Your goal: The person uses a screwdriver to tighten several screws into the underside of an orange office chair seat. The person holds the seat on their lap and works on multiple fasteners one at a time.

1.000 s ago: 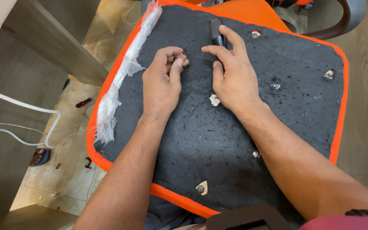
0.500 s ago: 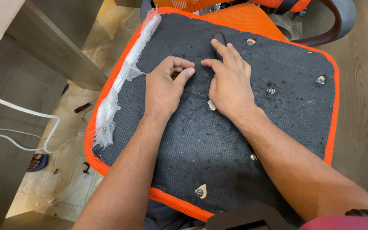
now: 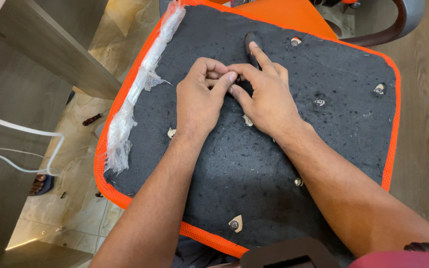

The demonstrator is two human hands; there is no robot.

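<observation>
An upturned chair seat (image 3: pixel 323 164) with black fabric and an orange mesh border lies in front of me. My right hand (image 3: pixel 269 101) grips a dark tool (image 3: pixel 250 42), its index finger stretched along the handle. My left hand (image 3: pixel 199 101) touches the right one, with thumb and fingertips pinched together at the tool's lower end. What those fingers hold is hidden. Metal screw points (image 3: pixel 319 101) (image 3: pixel 379 89) (image 3: pixel 234 224) dot the fabric around my hands.
A torn strip of clear plastic wrap (image 3: pixel 140 89) runs along the seat's left edge. Left of the seat are a wooden board (image 3: pixel 50 54), white cables (image 3: pixel 26 131), and a red-handled screwdriver (image 3: pixel 94 119) on the tiled floor. A dark armrest (image 3: pixel 403 20) curves at top right.
My hands were slightly apart on the fabric. They have closed together at the tool's lower end, and the left fingers now meet the right thumb.
</observation>
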